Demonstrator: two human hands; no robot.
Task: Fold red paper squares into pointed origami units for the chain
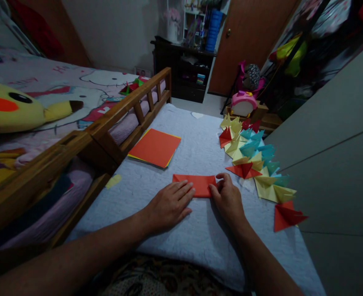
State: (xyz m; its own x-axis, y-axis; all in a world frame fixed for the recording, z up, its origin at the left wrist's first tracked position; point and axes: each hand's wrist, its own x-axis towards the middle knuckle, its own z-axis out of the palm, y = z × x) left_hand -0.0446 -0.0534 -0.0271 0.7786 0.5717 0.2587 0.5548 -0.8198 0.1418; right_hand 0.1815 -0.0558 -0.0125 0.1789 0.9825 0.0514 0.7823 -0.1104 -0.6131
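Under left grip (169, 205), folded paper (204, 186).

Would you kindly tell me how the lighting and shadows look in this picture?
Head view: dim overall; head view: soft shadow beside the right hand; head view: the red paper reads clearly, but the dark cabinet loses detail.

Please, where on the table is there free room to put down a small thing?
Between the stack and the paper figures, beyond the folded sheet; also nearer than the sheet, between left hand and right hand. The right side is crowded with those figures.
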